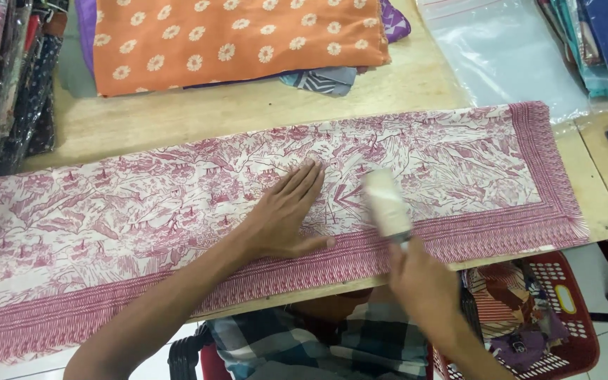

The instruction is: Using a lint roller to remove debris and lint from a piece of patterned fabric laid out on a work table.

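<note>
At the far left I see a row of folded cloths in clear bags (5, 77) standing at the edge of the wooden bench (262, 109). Next to them, at the top, lies a stack of folded cloth with an orange flowered cloth (233, 39) on top.

A long white and red cloth (128, 211) lies flat across the bench from left to right. It has red drawings all over and a red striped edge along the near side.

My left hand (283, 214) lies flat on this cloth near the middle. Its fingers (304, 179) are straight and close together, and it holds nothing, only presses the cloth down.

Just to the right, my right hand (420, 281) is closed around the handle of a white roller (386, 204). The roller looks blurry. It sits on the cloth, close beside the left hand's fingertips.

Further right, at the top, a clear plastic bag (501, 49) lies on the bench, and more bagged cloths (599, 42) are stacked in the corner. Low down on the right, a red basket (571, 309) holds some cloth.
</note>
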